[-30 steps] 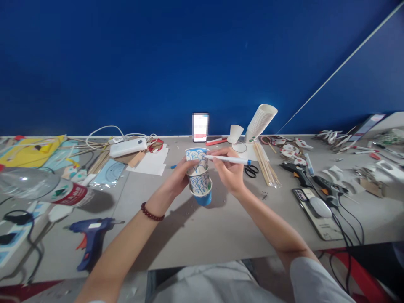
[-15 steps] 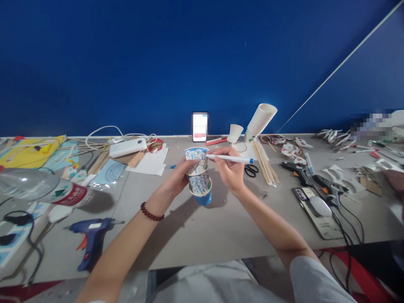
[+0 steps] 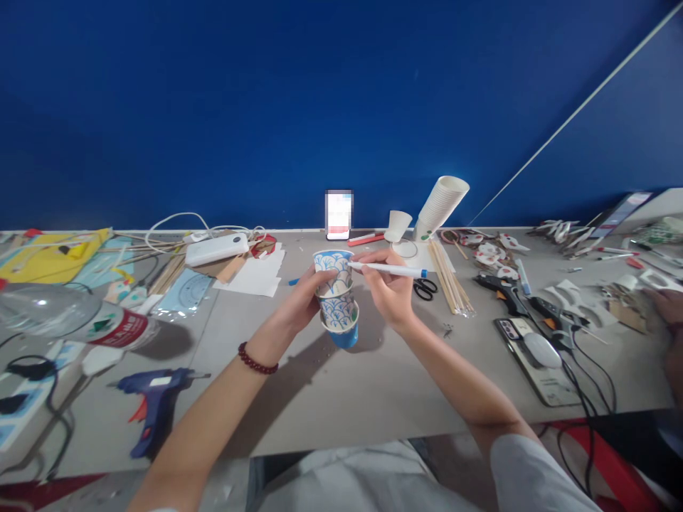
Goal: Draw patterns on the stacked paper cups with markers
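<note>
Several paper cups (image 3: 338, 311), nested or joined in a column, are held up over the table in front of me. Blue scale-like arcs cover the upper ones, and the lowest is solid blue. My left hand (image 3: 309, 297) is closed around the column's left side, thumb across the top cup. In my right hand (image 3: 392, 288) is a white marker pen (image 3: 392, 269) with a blue end, gripped between thumb and fingers. Its tip is at the right edge of the top cup; whether it touches is too small to tell.
A lit phone (image 3: 338, 215) leans on the blue wall. Paper cups (image 3: 442, 206), wooden sticks (image 3: 448, 277) and scissors (image 3: 425, 289) lie right of centre. A blue glue gun (image 3: 159, 405) and a bottle (image 3: 75, 316) are left. Another person's hand (image 3: 666, 309) is at far right.
My hands, the cups and the marker pen stay almost where they were. At the far right, the other person's hand has shifted.
</note>
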Available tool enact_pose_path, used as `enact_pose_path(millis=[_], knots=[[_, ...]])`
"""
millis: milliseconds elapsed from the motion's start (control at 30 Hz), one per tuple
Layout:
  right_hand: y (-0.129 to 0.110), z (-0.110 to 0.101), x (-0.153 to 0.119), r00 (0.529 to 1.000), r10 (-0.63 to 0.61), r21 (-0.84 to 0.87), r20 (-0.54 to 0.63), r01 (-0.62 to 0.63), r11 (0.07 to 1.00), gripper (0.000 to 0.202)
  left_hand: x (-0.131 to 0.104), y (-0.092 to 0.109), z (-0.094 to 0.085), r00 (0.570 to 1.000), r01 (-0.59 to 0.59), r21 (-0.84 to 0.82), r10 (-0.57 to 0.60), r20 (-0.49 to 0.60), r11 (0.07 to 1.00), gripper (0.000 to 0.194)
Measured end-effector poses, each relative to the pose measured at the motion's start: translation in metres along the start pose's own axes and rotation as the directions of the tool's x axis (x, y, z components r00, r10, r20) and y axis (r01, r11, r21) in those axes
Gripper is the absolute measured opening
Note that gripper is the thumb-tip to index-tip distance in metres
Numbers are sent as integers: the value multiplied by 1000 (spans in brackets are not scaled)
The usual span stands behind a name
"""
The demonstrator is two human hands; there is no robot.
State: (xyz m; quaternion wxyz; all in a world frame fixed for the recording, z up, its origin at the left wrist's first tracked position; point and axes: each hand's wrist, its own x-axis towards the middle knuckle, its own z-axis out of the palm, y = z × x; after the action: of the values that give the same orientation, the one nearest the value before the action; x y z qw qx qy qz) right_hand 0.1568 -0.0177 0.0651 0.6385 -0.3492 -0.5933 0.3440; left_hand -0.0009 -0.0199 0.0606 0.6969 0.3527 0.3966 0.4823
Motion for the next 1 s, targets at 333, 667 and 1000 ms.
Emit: enact_pose_path(millis=[333,667,1000], knots=[[-4,0,0,999,-38,-11,28,38,999,5,1,-1,-1,1000,-6,-6,5,-14,1000,31],[-1,0,-1,998,-53,-21,36,53,998,6,0,1,3,1000,-17,-3,17,-12,1000,36],[0,0,-1,999,-35,-12,20,35,999,8,0,1,3,1000,-8,16,8,-23,1000,39]])
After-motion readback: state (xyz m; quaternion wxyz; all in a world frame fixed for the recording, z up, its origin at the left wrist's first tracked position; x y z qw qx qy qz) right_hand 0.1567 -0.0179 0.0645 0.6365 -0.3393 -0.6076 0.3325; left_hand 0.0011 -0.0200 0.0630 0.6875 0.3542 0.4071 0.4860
